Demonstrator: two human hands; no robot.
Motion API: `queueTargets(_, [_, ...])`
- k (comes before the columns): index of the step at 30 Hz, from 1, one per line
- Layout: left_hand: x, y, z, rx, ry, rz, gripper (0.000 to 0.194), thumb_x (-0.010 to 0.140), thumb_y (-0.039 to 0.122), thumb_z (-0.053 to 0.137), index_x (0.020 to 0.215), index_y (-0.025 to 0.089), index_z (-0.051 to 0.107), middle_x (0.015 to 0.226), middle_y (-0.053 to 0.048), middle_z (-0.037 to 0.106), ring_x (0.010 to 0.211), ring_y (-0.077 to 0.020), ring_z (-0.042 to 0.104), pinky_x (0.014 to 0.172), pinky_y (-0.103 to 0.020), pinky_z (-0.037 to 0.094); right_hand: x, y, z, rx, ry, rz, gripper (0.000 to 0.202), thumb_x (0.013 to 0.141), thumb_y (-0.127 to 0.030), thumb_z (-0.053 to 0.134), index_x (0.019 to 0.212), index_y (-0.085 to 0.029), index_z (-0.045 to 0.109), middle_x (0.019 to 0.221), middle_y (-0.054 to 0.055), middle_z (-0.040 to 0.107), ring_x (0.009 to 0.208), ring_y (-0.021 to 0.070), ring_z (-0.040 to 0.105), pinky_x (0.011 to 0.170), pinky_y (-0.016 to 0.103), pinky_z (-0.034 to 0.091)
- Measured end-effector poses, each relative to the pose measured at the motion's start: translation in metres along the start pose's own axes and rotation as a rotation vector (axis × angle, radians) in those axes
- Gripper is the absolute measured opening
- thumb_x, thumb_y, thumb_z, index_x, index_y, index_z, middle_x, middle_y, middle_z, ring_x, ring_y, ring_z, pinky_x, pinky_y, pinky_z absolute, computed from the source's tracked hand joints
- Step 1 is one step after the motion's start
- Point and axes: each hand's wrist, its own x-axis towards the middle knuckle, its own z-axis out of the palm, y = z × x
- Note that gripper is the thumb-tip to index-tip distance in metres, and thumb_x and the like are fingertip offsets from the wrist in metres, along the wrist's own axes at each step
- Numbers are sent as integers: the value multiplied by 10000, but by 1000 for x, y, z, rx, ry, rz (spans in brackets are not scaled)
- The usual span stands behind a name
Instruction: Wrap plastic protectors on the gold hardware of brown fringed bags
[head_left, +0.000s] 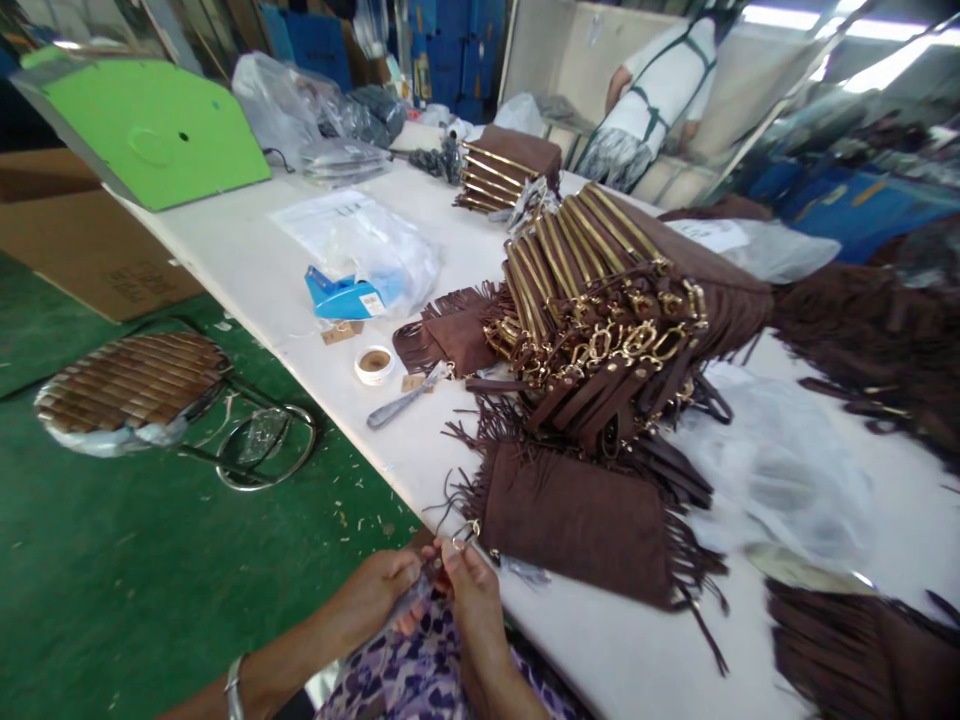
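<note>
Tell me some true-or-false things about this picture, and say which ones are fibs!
1. The hands are far apart. False: the left hand and right hand are close together, with their fingers bent in around a small dark strip.
2. A fringed brown bag lies on the table close to the hands. True.
3. The blue tape dispenser is on the floor. False: it is on the table.
4. A shiny bracelet is on the left wrist. True.
5. The stool is pink and fluffy. False: its seat is brown with stripes across it.
6. The floor is green. True.
</note>
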Motion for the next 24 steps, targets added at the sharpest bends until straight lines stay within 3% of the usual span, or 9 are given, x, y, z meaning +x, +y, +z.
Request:
queueTargets(5, [8, 9, 10, -92, -9, 56, 608, 790, 730, 504, 728, 135, 615, 672, -71, 682, 558, -194, 606, 557, -287, 452, -8, -17, 9, 124, -39, 5, 391, 788, -570, 662, 808, -182, 708, 523, -20, 555, 510, 142, 536, 501, 246, 429])
queueTargets(8, [4, 14, 9, -25, 11, 66, 565, 844, 669, 476, 757, 134, 636, 667, -66, 682, 598, -211, 617, 586, -294, 464, -10, -23, 12, 162, -52, 30, 395, 773, -572, 668, 818, -181, 701, 484, -35, 521, 445, 133, 508, 447, 240, 403])
queueTargets(13, [-5, 8, 4, 313, 84, 271, 502, 968, 527, 342, 828, 179, 675, 794, -44, 704, 766, -226, 655, 734, -292, 501, -3, -11, 7, 85, -43, 16, 428, 780, -584, 639, 846, -164, 689, 577, -4, 597, 447, 137, 506, 438, 249, 405])
queueTargets(15, [-7, 1, 4, 445, 118, 348, 425, 992, 434, 329, 1016, 207, 687, 1036, -52, 718, 997, -237, 656, 934, -300, 477, 0, -3, 3, -6, 18, 5, 413, 787, -570, 639, 823, -161, 687, 629, 5, 612, 527, 146, 536, 488, 244, 429])
queueTargets(17, [-8, -7, 6, 578, 152, 424, 379, 989, 309, 336, 1237, 240, 614, 1297, -46, 629, 1215, -221, 566, 1089, -298, 381, 2, 2, 0, -91, 80, -14, 393, 797, -551, 638, 785, -161, 684, 667, 9, 616, 619, 155, 552, 557, 239, 450])
queueTargets(20, [-9, -16, 9, 792, 200, 495, 485, 925, 154, 375, 1387, 243, 491, 1413, -54, 539, 1256, -203, 540, 1093, -296, 401, 1, 4, -1, -127, 108, -24, 390, 806, -547, 632, 743, -164, 669, 689, 7, 613, 668, 157, 535, 593, 233, 445])
queueTargets(24, [-9, -22, 11, 943, 253, 515, 533, 879, 112, 424, 1402, 201, 468, 1387, -90, 559, 1181, -228, 599, 1027, -334, 482, -2, 1, 1, -81, 109, -30, 386, 795, -545, 649, 725, -165, 653, 693, 1, 611, 656, 149, 516, 578, 227, 423])
